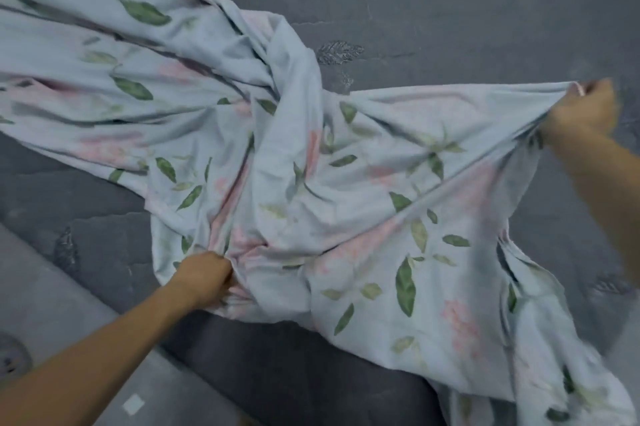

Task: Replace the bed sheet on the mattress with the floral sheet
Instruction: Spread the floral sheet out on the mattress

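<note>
Left hand (207, 278) and right hand (585, 106) are each gripping, fingers curled, bunched floral sheet (346, 190) lying rumpled across grey mattress (450, 9).

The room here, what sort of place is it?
Most likely a bedroom: a bare grey mattress fills the view, both hands spread a floral sheet over it, and tiled floor shows beside it.

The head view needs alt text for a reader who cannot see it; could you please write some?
A person's two hands spread a crumpled floral sheet over a dark grey mattress. The left hand grips bunched fabric near the mattress edge, and the right hand pulls a corner outward.
</note>
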`<state>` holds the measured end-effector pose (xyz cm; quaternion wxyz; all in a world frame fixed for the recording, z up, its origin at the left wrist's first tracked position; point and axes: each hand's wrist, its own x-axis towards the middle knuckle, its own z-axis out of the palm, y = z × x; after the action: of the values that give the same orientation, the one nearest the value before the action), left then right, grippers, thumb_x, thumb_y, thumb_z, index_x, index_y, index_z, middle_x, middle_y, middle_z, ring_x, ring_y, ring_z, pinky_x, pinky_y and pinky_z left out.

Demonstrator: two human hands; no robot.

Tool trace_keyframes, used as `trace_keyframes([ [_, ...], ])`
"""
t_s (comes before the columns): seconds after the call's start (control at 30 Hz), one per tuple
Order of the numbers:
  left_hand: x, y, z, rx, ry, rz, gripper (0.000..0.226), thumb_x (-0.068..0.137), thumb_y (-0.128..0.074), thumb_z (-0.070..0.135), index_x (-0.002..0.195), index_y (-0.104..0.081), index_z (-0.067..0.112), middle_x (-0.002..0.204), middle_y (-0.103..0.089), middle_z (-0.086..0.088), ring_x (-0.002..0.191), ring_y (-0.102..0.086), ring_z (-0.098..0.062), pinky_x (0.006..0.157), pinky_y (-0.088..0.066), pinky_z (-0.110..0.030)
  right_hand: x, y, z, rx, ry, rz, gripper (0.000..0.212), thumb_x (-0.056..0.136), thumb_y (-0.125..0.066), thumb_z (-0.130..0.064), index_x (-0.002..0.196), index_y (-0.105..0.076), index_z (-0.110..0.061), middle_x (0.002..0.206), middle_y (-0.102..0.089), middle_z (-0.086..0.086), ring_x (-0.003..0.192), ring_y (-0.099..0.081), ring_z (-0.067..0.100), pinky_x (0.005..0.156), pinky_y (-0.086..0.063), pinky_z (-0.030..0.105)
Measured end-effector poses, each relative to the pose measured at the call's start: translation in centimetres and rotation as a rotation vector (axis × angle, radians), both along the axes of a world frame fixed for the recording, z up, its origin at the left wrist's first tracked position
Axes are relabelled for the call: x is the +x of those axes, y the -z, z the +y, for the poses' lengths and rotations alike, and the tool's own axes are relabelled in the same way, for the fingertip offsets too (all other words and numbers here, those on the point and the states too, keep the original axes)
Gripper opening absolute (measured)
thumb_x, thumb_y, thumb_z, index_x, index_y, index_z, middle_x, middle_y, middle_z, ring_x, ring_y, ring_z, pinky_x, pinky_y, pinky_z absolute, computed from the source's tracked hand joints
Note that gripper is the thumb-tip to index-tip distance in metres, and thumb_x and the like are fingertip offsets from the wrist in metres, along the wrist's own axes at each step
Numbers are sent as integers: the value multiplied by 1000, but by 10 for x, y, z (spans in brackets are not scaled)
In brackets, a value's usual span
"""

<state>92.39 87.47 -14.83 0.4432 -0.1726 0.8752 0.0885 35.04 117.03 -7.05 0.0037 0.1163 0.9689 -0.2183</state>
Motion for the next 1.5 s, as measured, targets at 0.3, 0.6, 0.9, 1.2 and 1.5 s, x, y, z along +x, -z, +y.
trace_keyframes([
  [0.3, -60, -35, -46, 215, -339, 261, 16, 83, -55, 33, 69, -53, 25, 76, -56, 8, 77, -61, -22, 56, -36, -30, 69, 29, -81, 221, -805, -139, 43, 77, -47, -30, 115, -59, -13, 121, -62, 21, 113, -56, 44, 94, -47, 50],
  [0.6, -164, 25, -84, -220, -375, 488, 63, 95, -56, 64, 123, -48, 9, 123, -54, -20, 115, -51, -39, 81, -48, -48, 140, 87, -228, 211, -1096, -490, 45, 87, -64, -39, 125, -61, -15, 127, -68, 19, 115, -63, 41, 88, -49, 43],
  [0.9, -88, 3, -140, -292, -295, -68, 16, 86, -58, 30, 98, -66, 23, 97, -65, 3, 90, -65, -22, 72, -43, -31, 37, 40, -220, 226, -621, -170, 32, 88, -55, -23, 114, -70, -14, 114, -69, 24, 112, -65, 47, 94, -53, 50],
  [1.2, -121, -30, -166, -232, -394, 252, 55, 88, -57, 69, 107, -55, 17, 109, -59, -6, 98, -60, -29, 78, -49, -39, 28, 42, -262, 411, -928, -104, 73, 80, -79, -34, 142, -44, -15, 141, -41, 23, 128, -42, 47, 106, -42, 56],
  [1.5, -160, 41, -165, -271, -467, 515, 31, 102, -57, 28, 124, -54, 7, 123, -60, -22, 114, -57, -39, 84, -53, -48, 125, 91, -315, 537, -1206, -318, 44, 105, -47, -41, 144, -45, -21, 131, -56, 22, 119, -57, 44, 97, -46, 46],
])
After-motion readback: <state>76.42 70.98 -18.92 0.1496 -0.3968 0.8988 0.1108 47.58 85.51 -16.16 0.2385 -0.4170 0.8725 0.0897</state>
